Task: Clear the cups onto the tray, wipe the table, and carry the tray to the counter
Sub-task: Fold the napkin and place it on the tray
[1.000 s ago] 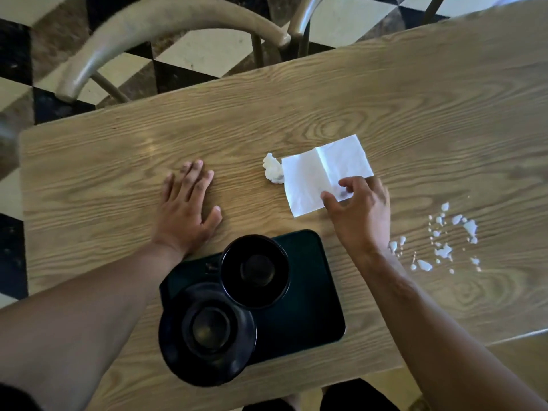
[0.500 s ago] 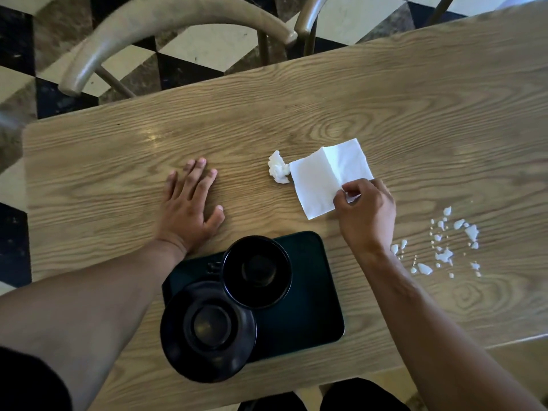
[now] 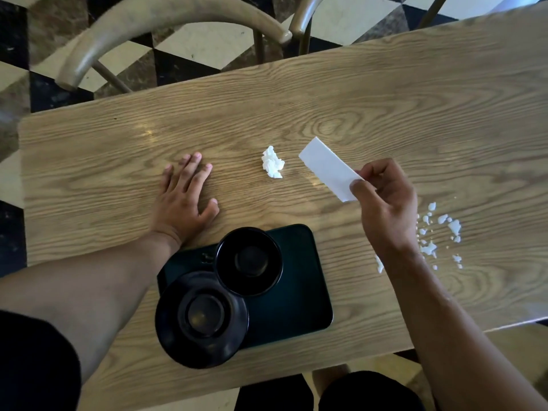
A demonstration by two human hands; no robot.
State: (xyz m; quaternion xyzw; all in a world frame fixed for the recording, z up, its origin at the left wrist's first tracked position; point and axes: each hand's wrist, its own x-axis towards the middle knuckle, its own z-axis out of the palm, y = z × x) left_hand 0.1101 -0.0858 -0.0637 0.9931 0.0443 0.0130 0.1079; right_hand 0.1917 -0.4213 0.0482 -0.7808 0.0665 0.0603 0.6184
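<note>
A dark tray point(image 3: 299, 295) lies near the front edge of the wooden table point(image 3: 385, 108). On it stand a black cup point(image 3: 249, 261) and a second black cup on a black saucer point(image 3: 201, 318), which overhangs the tray's front left corner. My right hand point(image 3: 385, 206) pinches a folded white napkin point(image 3: 327, 169) and holds it lifted off the table, right of a crumpled white paper ball point(image 3: 272, 163). White crumbs point(image 3: 439, 235) are scattered to the right of that hand. My left hand point(image 3: 185, 197) rests flat on the table, fingers spread, just behind the tray's left end.
A curved wooden chair back point(image 3: 166, 22) stands beyond the table's far edge, over a black and cream chequered floor point(image 3: 201, 46). A second chair's frame point(image 3: 305, 22) shows beside it. My knees are below the table's front edge.
My right hand has picked the napkin up off the table; it now hangs folded in my fingers instead of lying flat. The left hand has stayed put.
</note>
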